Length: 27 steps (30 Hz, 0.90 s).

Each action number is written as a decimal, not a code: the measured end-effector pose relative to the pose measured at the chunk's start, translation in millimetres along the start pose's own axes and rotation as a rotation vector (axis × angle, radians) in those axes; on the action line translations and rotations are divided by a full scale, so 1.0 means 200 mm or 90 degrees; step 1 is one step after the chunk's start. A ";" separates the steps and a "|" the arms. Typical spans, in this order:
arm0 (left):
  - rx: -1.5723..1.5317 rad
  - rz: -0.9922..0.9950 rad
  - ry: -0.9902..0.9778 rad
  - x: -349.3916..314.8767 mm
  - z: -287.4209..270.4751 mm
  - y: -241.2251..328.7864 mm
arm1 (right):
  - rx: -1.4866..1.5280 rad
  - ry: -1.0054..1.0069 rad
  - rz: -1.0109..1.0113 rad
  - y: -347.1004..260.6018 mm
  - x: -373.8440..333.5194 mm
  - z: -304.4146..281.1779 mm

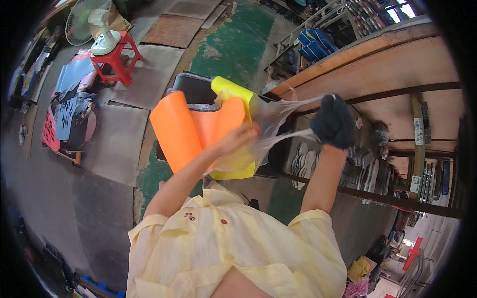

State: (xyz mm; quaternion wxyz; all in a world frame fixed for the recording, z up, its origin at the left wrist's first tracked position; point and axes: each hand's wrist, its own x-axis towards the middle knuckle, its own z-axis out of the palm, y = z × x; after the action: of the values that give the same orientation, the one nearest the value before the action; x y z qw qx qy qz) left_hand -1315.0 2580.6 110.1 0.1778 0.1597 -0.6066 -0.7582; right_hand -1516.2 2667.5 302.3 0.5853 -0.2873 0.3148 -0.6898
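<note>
My right hand (334,123), in a dark knit glove, is closed on a clear plastic film (278,118). The film is stretched in thin strands to the left, toward the rolled sheets. My left hand (242,138) is bare and somewhat blurred, its fingers closed on the film's other side, in front of the sheets. Behind it sits an orange sheet (175,126), curled into rolls at both ends. A bright yellow sheet (233,89), also partly rolled, lies beside and under the orange one. Dark rolls or bundles (191,85) show behind them.
A wooden rack (367,64) with shelves of shoe-sole-like pieces (304,161) stands at right. A red stool (118,58) carrying a fan (99,30) is at far left, near a pile of coloured sheets (69,116). Boards (166,31) cover part of the green floor.
</note>
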 end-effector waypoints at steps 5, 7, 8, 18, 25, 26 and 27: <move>0.409 0.372 0.016 0.40 0.07 0.14 | -0.047 0.057 -0.034 -0.05 -0.13 0.10; 0.274 0.173 -0.136 0.42 0.22 0.13 | 0.005 0.001 -0.091 -0.10 -0.17 0.07; 0.368 0.179 -0.048 0.44 0.22 0.12 | 0.043 -0.012 -0.129 -0.12 -0.20 0.04; 0.752 0.090 0.082 0.66 -0.01 -0.37 | 0.082 0.105 -0.266 -0.22 -0.64 -0.03; 0.568 -0.146 0.135 0.57 -0.31 -0.56 | 0.029 0.188 -0.310 -0.21 -0.71 0.05; 0.405 -0.162 0.140 0.58 -0.22 -0.55 | 0.026 0.182 -0.302 -0.19 -0.67 0.04; 0.244 -0.131 0.102 0.63 -0.14 -0.49 | 0.023 0.178 -0.289 -0.17 -0.63 0.04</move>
State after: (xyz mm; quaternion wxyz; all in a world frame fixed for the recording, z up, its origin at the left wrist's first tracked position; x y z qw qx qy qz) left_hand -1420.4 2517.3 4.3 0.1135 0.3114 -0.7040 -0.6281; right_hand -1513.2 2794.6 330.3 0.3716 -0.2424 0.3077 -0.8417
